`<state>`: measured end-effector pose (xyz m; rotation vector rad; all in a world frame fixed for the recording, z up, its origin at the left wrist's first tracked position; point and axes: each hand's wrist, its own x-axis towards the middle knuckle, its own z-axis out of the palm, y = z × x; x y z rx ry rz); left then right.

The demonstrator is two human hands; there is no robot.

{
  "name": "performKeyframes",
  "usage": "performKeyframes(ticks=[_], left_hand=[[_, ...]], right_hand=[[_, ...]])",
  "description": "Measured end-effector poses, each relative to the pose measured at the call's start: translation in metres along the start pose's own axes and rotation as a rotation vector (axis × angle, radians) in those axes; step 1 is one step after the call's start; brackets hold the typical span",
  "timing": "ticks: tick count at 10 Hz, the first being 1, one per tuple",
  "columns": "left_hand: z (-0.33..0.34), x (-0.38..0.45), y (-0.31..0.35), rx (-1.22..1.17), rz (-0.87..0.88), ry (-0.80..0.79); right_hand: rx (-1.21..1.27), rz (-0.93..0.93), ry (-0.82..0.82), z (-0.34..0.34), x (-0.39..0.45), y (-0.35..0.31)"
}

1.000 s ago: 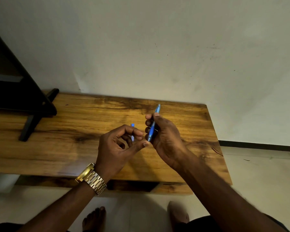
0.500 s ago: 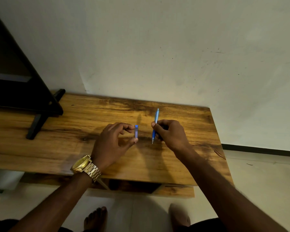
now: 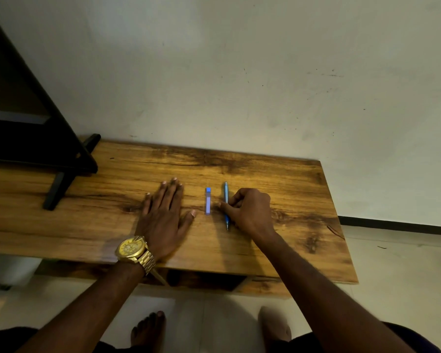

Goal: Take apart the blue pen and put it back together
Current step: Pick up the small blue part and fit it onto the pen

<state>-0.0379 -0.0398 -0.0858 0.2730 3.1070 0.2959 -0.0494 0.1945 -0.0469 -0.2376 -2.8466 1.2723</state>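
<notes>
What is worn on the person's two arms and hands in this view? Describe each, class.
The left hand has a gold-coloured metal wristwatch at the wrist, with a round gold dial and a linked bracelet band. The right hand wears nothing: no watch, ring or glove shows. Both forearms are bare, with no sleeves in view.

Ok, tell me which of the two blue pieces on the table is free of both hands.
The short blue cap; the right hand holds the longer pen body.
</notes>
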Motion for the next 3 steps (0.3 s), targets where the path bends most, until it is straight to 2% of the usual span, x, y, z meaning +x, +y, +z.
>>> performKeyframes(ticks=[1,2,3], left_hand=[[0.0,0.0,-0.001,-0.007,0.002,0.01],[-0.007,0.001,-0.001,-0.008,0.007,0.018],[-0.008,-0.003,-0.001,-0.017,0.008,0.01]], right_hand=[[0.016,0.001,-0.006,0.001,-0.001,-0.001],[-0.032,-0.007,0.131,-0.01,0.0,-0.001],[-0.226,-0.066,0.229,-0.021,-0.013,0.017]])
